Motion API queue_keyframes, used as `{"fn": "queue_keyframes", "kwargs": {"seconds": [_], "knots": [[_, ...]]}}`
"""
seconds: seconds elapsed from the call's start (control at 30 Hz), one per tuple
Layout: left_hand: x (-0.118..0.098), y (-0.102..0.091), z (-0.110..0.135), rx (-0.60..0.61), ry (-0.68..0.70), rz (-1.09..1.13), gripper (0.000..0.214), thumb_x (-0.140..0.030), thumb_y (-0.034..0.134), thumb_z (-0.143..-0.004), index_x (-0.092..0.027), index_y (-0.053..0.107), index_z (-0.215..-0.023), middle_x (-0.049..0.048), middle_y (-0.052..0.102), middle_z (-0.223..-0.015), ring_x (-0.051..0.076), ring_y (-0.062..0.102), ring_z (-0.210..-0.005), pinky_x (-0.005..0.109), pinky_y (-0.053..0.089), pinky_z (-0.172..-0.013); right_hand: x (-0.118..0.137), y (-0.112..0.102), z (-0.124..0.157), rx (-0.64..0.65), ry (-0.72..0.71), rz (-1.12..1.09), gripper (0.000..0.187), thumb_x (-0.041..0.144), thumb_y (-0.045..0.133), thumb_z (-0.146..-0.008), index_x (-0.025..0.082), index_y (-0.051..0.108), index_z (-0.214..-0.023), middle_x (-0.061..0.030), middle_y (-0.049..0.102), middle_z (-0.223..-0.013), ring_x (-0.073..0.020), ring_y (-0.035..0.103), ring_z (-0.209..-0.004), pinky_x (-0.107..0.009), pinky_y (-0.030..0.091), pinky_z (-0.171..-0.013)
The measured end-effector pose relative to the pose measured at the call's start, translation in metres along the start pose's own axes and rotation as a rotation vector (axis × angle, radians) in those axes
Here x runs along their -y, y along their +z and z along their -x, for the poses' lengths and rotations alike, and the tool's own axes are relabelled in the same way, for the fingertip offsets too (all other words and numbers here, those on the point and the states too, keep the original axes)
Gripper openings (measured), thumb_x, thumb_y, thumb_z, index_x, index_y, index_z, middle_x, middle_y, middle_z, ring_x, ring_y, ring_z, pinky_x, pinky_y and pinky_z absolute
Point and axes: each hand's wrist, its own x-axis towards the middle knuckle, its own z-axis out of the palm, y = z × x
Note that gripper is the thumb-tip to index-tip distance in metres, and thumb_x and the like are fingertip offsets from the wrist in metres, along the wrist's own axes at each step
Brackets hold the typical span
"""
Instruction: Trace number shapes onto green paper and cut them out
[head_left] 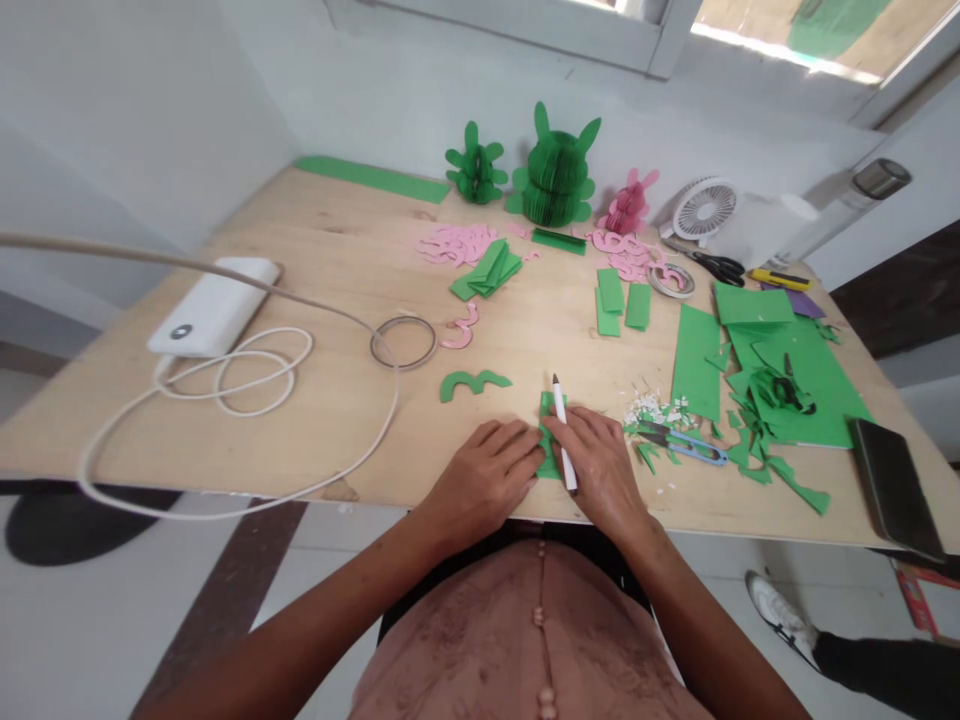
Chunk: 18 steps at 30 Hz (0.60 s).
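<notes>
A small green paper piece (549,462) lies at the table's near edge between my two hands. My left hand (484,472) has its fingers closed together on the paper's left side, its thumb hidden. My right hand (600,462) grips a white pen (565,440), dark tip pointing up and away, while its fingers touch the paper's right side. Just beyond my left hand lies a wavy green paper cutout (472,382). Blue-handled thread snips (686,443) rest right of my right hand, beside white and green scraps (652,408).
Green paper sheets (697,360), black scissors (718,266), a yellow cutter (780,279) and a phone (896,485) lie right. Pink cutouts (457,243) and green paper figures (556,175) stand farther back. A white power bank (217,305) with a looped cable occupies the left.
</notes>
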Motion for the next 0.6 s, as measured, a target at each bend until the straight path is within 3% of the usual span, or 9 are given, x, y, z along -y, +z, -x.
{"fn": "queue_keyframes", "kwargs": {"seconds": [0.43,0.6], "knots": [[0.001,-0.001,-0.001,-0.016,-0.013,0.028,0.024,-0.02,0.046,-0.095,-0.014,0.064,-0.111,0.0081,0.068,-0.117,0.025,0.057,-0.114,0.043,0.045,-0.098,0.0,0.001,0.0,0.024,0.001,0.02,0.044,0.012,0.048,-0.095,0.02,0.05,-0.138,-0.0108,0.065,-0.127,-0.0277,0.049,-0.121,-0.04,0.034,-0.091],[0.01,-0.006,-0.007,-0.055,-0.079,0.043,0.021,-0.019,0.045,-0.095,-0.014,0.066,-0.094,0.011,0.067,-0.121,0.026,0.056,-0.116,0.045,0.046,-0.098,0.0,0.0,-0.001,0.028,0.004,0.03,0.045,0.011,0.048,-0.095,0.021,0.05,-0.138,-0.0102,0.066,-0.126,-0.027,0.05,-0.121,-0.04,0.035,-0.092]]}}
